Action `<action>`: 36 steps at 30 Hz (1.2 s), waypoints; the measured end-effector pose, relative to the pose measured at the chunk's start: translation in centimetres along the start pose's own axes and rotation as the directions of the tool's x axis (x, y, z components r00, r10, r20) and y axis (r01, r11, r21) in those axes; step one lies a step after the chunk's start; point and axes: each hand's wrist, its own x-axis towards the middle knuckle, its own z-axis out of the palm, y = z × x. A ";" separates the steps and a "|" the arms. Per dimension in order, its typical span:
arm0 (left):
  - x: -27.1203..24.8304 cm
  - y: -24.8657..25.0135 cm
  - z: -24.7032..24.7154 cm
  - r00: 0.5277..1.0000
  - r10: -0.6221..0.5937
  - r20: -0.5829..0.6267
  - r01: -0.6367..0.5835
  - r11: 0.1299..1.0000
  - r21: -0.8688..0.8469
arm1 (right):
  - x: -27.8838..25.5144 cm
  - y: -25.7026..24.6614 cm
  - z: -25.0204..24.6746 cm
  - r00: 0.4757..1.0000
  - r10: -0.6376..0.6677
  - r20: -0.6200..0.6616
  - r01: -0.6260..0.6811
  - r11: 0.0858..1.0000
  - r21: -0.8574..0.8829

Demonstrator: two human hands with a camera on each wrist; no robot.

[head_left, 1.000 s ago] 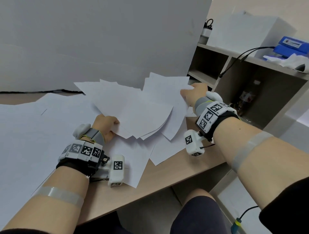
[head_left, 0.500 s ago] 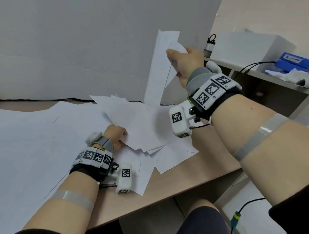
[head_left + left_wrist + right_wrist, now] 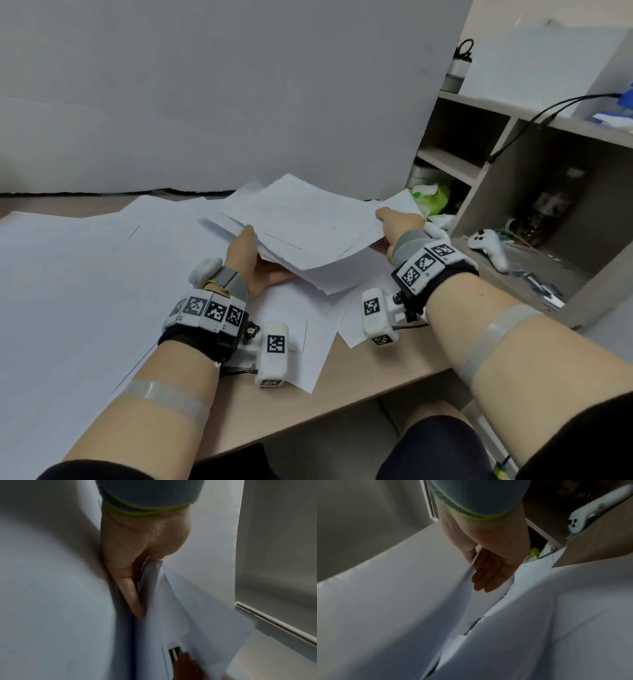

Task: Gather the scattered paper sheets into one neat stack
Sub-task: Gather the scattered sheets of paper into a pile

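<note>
A loose bundle of white paper sheets (image 3: 308, 222) hangs just above the table, fanned and uneven at its edges. My left hand (image 3: 251, 246) grips its left edge, thumb on top and fingers underneath; in the left wrist view my left hand (image 3: 137, 574) has a finger tucked between the sheets (image 3: 188, 615). My right hand (image 3: 385, 222) pinches the right edge. In the right wrist view my right hand (image 3: 479, 568) has flat fingers under the bundle (image 3: 419, 608) and the thumb on the other side. More loose sheets (image 3: 298, 329) lie below on the wooden table (image 3: 376, 377).
Large white sheets (image 3: 85, 274) cover the table's left side. A white board (image 3: 239, 102) stands along the back. A shelf unit (image 3: 479, 192) at the right holds a white controller (image 3: 486, 243), a green and white wad (image 3: 431, 195) and a black cable (image 3: 534, 120).
My right hand came down from head height with its sheet and now holds the bundle's right edge. My left hand has lifted the bundle's left edge off the table.
</note>
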 end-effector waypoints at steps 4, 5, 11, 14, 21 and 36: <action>0.2 0.1 -0.3 0.998 -0.056 0.025 0.057 0.998 -0.035 | -0.4 1.9 -0.2 0.994 0.061 0.091 -0.052 0.994 -0.101; 0.3 0.1 -0.3 0.998 -0.055 0.019 0.055 0.998 0.009 | -0.4 2.2 -0.2 0.989 0.070 0.128 -0.053 0.989 -0.137; 0.5 -0.2 -0.6 0.997 -0.024 -0.068 0.043 0.959 0.281 | -0.2 3.1 -0.6 0.974 0.124 0.189 -0.070 0.960 -0.269; 1.0 -0.3 -0.8 0.997 0.033 -0.072 -0.008 0.948 0.319 | 1.3 3.3 -0.6 0.986 0.066 0.150 -0.004 0.924 -0.381; 0.3 1.1 -0.5 0.986 0.161 -0.046 -0.121 0.874 0.470 | 0.4 1.0 0.2 0.991 -0.080 0.103 0.118 0.886 -0.448; -3.6 15.2 -8.3 0.877 0.479 -0.016 -0.389 0.731 0.561 | -3.3 -3.7 13.7 0.773 -0.369 0.517 0.338 0.928 0.157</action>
